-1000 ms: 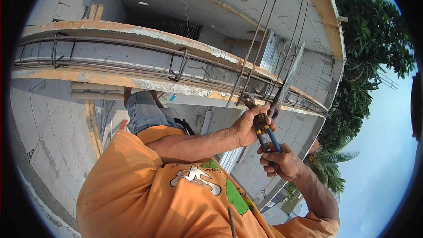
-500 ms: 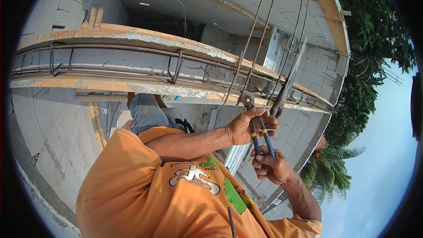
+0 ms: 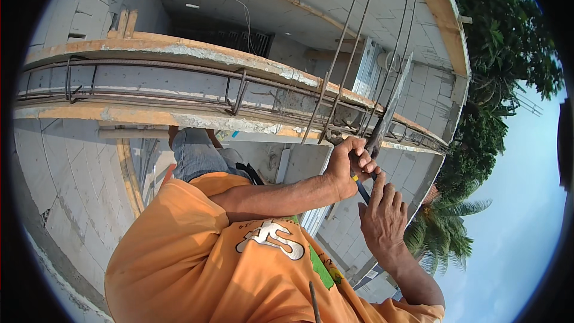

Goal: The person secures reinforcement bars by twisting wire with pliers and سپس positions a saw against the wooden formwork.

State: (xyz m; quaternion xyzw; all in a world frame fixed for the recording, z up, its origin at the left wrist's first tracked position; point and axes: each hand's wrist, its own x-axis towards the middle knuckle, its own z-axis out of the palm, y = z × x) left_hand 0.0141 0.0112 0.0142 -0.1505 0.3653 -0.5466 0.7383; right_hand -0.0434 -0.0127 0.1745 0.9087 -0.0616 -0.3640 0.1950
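Observation:
My left hand [image 3: 347,170] is closed around a pair of blue-handled pincers [image 3: 362,189] with yellow bands. Their dark metal head pokes out past my thumb, close to the upright rebar. Just beyond my left fingers is a long grey tapering blade with a dark handle [image 3: 375,142]; whether those fingers also grip it I cannot tell. My right hand [image 3: 385,215] is open beside the pincers, fingers stretched upward, its index fingertip close to the left hand. The lower ends of the pincer handles are partly hidden by the hands.
A rebar cage [image 3: 239,93] runs inside a trough between wooden form boards [image 3: 197,116]. Long vertical bars [image 3: 347,54] rise from it near my hands. Grey block walls [image 3: 66,167] stand around. Trees [image 3: 490,42] are at the right.
My right hand has let go of the pincer handles and opened, its fingers now extended. My left hand has shifted slightly right and wrapped farther round the pincers.

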